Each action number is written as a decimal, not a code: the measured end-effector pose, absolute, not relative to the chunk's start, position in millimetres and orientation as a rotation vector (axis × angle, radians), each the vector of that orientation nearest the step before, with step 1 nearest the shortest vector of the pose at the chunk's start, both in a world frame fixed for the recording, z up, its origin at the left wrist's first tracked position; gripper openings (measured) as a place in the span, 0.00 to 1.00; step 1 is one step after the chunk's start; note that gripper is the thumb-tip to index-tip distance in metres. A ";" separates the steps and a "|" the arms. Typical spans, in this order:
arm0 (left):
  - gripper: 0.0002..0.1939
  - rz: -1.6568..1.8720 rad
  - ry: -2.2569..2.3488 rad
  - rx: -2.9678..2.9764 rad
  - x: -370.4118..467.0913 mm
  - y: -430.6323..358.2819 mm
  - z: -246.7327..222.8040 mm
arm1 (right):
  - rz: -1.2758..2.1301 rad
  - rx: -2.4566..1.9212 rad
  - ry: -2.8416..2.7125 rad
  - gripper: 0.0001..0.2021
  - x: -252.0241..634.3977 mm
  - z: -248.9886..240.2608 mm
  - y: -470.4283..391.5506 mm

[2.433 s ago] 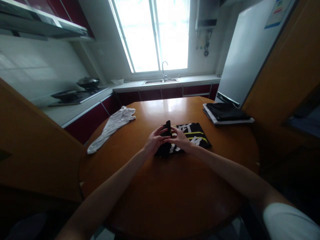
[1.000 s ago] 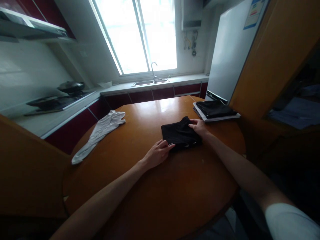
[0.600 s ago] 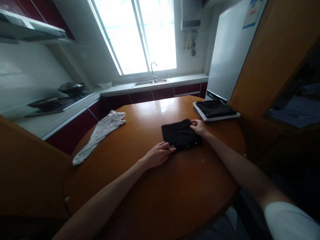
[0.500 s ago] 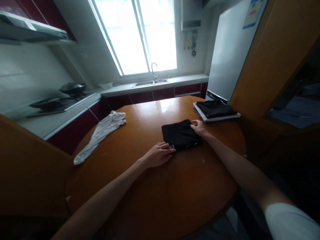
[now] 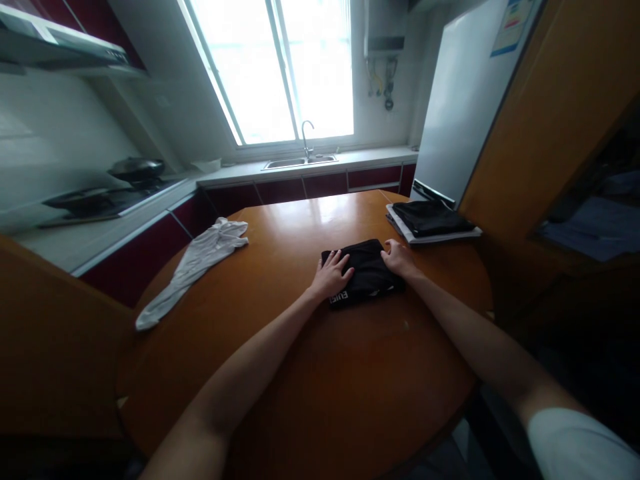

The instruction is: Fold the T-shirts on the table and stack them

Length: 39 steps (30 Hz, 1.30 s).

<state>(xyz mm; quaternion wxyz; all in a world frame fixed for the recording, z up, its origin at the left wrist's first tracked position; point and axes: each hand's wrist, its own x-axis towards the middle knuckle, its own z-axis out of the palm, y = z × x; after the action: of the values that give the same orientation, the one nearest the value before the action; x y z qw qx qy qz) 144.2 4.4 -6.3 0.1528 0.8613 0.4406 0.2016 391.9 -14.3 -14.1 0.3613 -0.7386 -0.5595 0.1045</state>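
A folded black garment (image 5: 367,270) with white lettering along its near edge lies on the wooden table. My left hand (image 5: 332,273) rests on the garment's left part, fingers spread and pointing away from me. At the garment's right edge is my right hand (image 5: 398,257), its thumb and index finger apart, touching the fabric's far right side. To the right, past that hand, sits a stack of folded clothes (image 5: 430,220), black on top and white below. A white garment (image 5: 197,267) lies stretched out and crumpled at the table's left side.
The round wooden table (image 5: 320,393) fills the middle of the view. Beyond it runs a counter with a sink (image 5: 300,162) under a window. A stove with a pan (image 5: 136,168) is at left, a fridge (image 5: 457,100) at right.
My left hand has moved from the garment's near left corner up onto its left part, uncovering more lettering. My right hand has barely moved. The view has shifted slightly.
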 end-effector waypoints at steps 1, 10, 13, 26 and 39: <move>0.30 0.553 1.268 2.461 144.2 4.7 -11.0 | 0.188 -1.915 -1.483 0.21 389.9 -10.2 -15.6; 0.34 0.372 1.344 2.527 146.1 -0.4 -7.0 | 0.197 -1.812 -2.050 0.31 349.3 -2.9 -16.1; 0.35 0.298 1.393 2.545 147.1 -2.8 -5.3 | 0.316 -1.958 -2.047 0.34 355.6 -9.2 -13.7; 0.34 0.571 1.454 2.583 143.6 -1.3 10.8 | 0.364 -2.030 -1.992 0.36 368.0 -10.9 -9.6; 0.42 0.226 1.231 2.723 165.9 -36.5 -1.7 | 0.166 -2.014 -1.956 0.31 363.6 -3.1 -16.3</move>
<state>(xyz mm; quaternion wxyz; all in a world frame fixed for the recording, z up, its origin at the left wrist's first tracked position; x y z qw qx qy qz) 165.9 -36.5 -1.7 0.0721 0.9062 0.4098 0.0751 363.6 -16.3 -3.1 0.1636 -0.7065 -0.6861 0.0581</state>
